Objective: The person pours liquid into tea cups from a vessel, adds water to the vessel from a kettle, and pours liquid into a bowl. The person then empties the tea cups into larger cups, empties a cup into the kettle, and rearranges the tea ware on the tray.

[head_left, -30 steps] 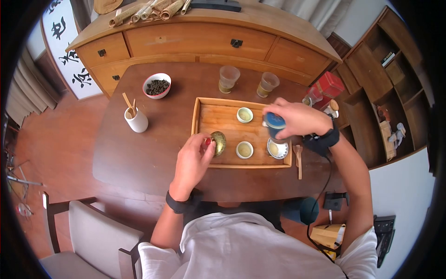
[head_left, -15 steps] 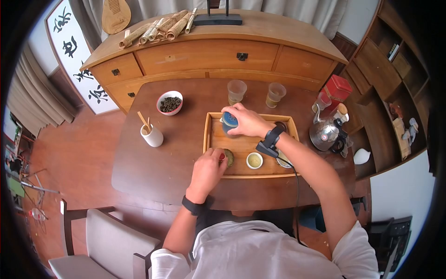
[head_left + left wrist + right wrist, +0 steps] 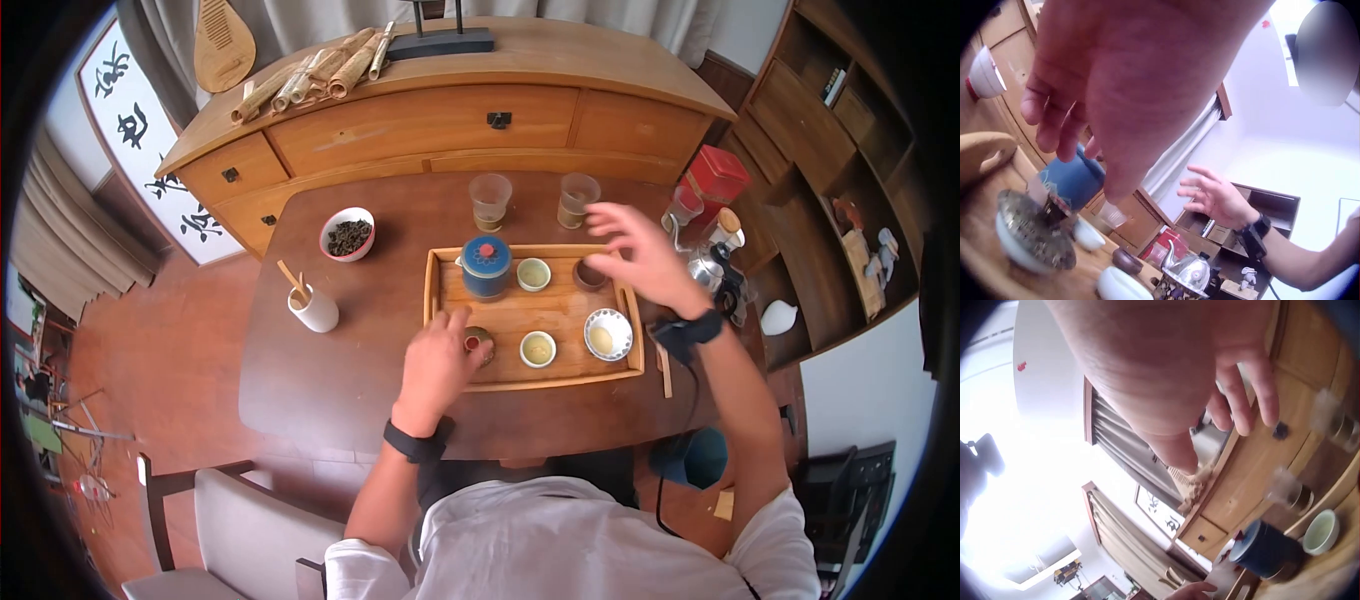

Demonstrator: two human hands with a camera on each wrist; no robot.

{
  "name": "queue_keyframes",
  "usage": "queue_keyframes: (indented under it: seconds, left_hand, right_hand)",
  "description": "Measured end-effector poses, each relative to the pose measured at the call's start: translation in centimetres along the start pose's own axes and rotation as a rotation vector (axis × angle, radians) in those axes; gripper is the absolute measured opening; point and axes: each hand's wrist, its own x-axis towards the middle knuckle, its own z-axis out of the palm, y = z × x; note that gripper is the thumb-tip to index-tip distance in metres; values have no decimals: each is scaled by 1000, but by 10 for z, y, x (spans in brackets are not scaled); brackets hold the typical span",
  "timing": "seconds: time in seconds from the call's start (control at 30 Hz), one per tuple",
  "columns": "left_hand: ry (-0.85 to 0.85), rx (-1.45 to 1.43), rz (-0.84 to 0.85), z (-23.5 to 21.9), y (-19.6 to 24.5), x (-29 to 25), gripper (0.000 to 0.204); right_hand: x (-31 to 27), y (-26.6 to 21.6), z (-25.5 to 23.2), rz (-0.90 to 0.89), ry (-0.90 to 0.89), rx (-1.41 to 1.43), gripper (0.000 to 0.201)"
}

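Observation:
The blue lidded teapot [image 3: 485, 272] stands at the tray's back left; neither hand touches it. My left hand [image 3: 437, 363] hovers at the tray's front left, partly over a dark patterned lid [image 3: 484, 347] with a red-topped knob. In the left wrist view that lid [image 3: 1035, 232] lies on a white bowl, and the fingers hang loosely, apart from its knob. Holding nothing, my right hand [image 3: 645, 255] is in the air with fingers spread, beside a small brown cup [image 3: 590, 275]. Two white cups [image 3: 538, 349] [image 3: 533, 274] and a patterned bowl [image 3: 608, 334] hold pale liquid.
The wooden tray [image 3: 432, 290] has raised edges. Behind it stand two clear glasses [image 3: 490, 203] [image 3: 577, 202]; leftward are a bowl of dark leaves [image 3: 348, 236] and a white utensil holder [image 3: 315, 309]. A metal kettle [image 3: 708, 268], red tin [image 3: 716, 178] and wooden tool [image 3: 664, 370] are at right.
My right hand carried the teapot from the tray's right side to its back left, let go and moved right. My left hand's fingers have come off the lid's red knob.

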Motion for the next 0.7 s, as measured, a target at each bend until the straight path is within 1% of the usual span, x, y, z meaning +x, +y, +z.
queue_keyframes:
  seconds: [0.03,0.1,0.17,0.23,0.27,0.3,0.37,0.4,0.43,0.47,0.53,0.57,0.6,0.63,0.67,0.7]
  left_hand:
    - [1,9,-4,-6,1,10,30]
    - [2,18,-3,-11,-1,34,32]
    - [102,16,54,-9,-3,61,32]
    - [105,32,85,-4,-1,86,31]
    - [112,54,105,0,0,95,30]
    - [110,49,116,6,0,102,30]
    - [101,114,156,17,-1,112,27]
    - [97,115,165,21,-2,115,27]
    - [59,131,150,22,-3,115,25]
    - [19,149,133,23,-4,115,22]
    - [-4,146,137,23,-6,116,20]
    - [-17,138,136,21,-7,117,18]
    - [-13,145,135,19,-7,116,18]
    - [21,73,127,16,-5,114,18]
    - [55,-1,120,12,-3,114,19]
    - [58,1,117,7,-2,113,19]
  right_hand:
    - [-17,6,-17,60,75,57,57]
    - [-52,31,-55,124,259,76,54]
    - [-90,72,-95,171,451,110,52]
    - [-129,108,-122,207,629,17,52]
    - [-149,127,-131,268,674,-116,55]
    - [-166,139,-134,365,677,-258,59]
    - [-193,160,-128,434,618,-381,61]
    - [-203,174,-123,473,609,-238,60]
    - [-205,174,-115,458,580,-12,59]
    - [-207,181,-110,446,589,4,59]
    - [-206,199,-99,437,599,28,58]
    - [-202,207,-99,430,611,36,55]
    - [-199,214,-99,419,622,42,51]
    - [-195,213,-99,413,622,46,51]
    - [-192,213,-99,412,624,117,46]
    - [-189,212,-99,412,624,188,41]
